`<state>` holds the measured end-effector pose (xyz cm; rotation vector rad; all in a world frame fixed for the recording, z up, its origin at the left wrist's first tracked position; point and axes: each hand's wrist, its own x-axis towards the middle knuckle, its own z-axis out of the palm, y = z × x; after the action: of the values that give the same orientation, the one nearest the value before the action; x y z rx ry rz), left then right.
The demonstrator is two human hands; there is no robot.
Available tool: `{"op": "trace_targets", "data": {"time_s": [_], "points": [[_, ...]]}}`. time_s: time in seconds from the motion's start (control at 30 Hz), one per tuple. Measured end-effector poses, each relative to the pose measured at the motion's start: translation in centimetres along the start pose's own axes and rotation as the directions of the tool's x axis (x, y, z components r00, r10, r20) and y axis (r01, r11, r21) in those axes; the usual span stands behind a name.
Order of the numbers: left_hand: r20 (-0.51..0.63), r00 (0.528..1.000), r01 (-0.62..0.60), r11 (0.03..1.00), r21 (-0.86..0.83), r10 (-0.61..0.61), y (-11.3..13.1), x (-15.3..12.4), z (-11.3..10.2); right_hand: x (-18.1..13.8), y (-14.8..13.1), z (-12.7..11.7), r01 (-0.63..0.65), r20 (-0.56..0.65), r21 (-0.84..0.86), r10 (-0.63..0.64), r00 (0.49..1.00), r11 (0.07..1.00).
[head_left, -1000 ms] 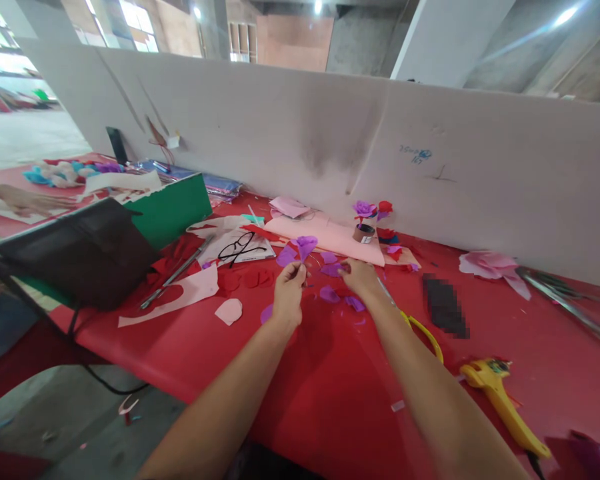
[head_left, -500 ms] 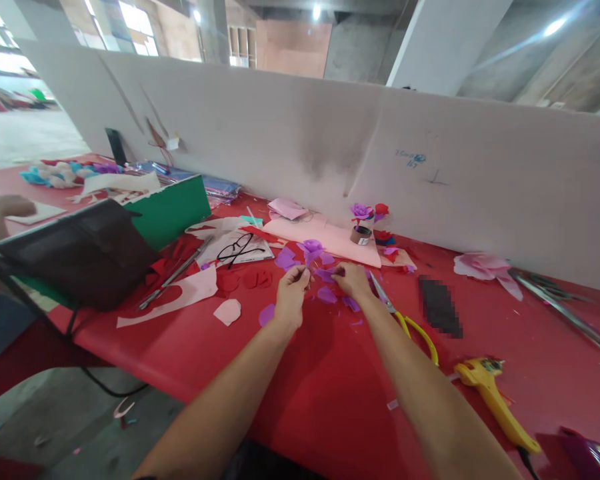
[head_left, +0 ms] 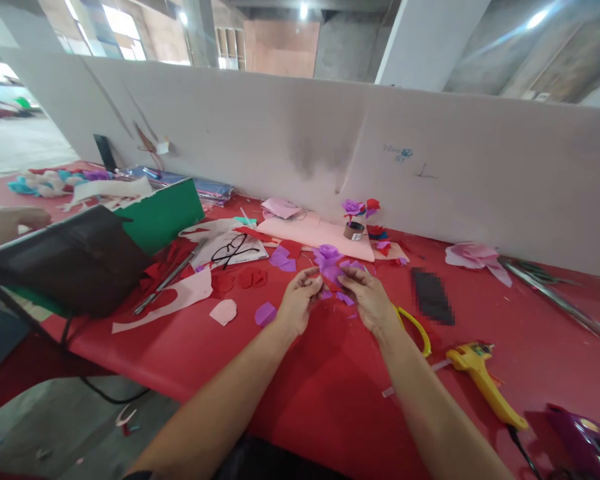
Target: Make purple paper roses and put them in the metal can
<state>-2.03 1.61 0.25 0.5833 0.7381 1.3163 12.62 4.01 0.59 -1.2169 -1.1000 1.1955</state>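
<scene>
A purple paper flower (head_left: pixel 329 254) stands upright between my hands, its lower end hidden by my fingers. My left hand (head_left: pixel 303 300) is closed around its base. My right hand (head_left: pixel 367 293) pinches a purple paper petal (head_left: pixel 333 273) against the flower's side. Loose purple petals (head_left: pixel 283 259) lie behind my left hand, and a single purple petal (head_left: pixel 265 314) lies left of my left wrist. Small purple scraps (head_left: pixel 345 299) are on the table under my hands. Yellow-handled scissors (head_left: pixel 419 330) lie partly hidden behind my right forearm.
On the red table (head_left: pixel 325 400), a yellow glue gun (head_left: pixel 485 383) lies at right, near a dark purple object (head_left: pixel 583 440). Finished flowers stand in a tape roll (head_left: pixel 353 231). Glasses (head_left: pixel 235 250) rest on paper at left. Another person's hand (head_left: pixel 15 223) shows beyond a dark bag (head_left: pixel 70 260).
My right hand has come up from the petals on the table to the flower with a purple petal. My left hand still holds the flower. The view has shifted slightly.
</scene>
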Motion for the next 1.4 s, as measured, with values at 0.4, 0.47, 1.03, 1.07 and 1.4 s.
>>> {"op": "trace_targets", "data": {"time_s": [0.4, 0.47, 1.03, 1.07, 1.4], "points": [[0.054, 0.997, 0.056, 0.993, 0.106, -0.062, -1.3, -1.0, 1.0, -2.8, 0.3, -0.3, 0.028, 0.033, 0.163, -0.033, 0.999, 0.986], [0.047, 0.998, 0.040, 0.991, 0.127, -0.046, -1.2, -1.0, 0.9, -2.9, 0.3, -0.3, 0.013, 0.039, 0.202, -0.021, 0.999, 0.979], [0.030, 0.998, -0.057, 0.970, 0.235, 0.051, -1.9, -0.7, 0.5, -3.6, 0.0, 0.5, -0.050, -0.033, 0.267, 0.061, 0.998, 0.963], [0.035, 0.998, -0.066, 0.970, 0.235, 0.059, -1.9, -0.7, 0.5, -3.6, -0.1, 0.6, -0.036, -0.037, 0.252, 0.047, 0.998, 0.967], [0.055, 0.990, -0.138, 0.956, 0.259, 0.128, -1.8, -1.1, 0.9, -3.9, -0.2, 0.9, -0.002, -0.062, 0.237, 0.017, 0.998, 0.972]]}}
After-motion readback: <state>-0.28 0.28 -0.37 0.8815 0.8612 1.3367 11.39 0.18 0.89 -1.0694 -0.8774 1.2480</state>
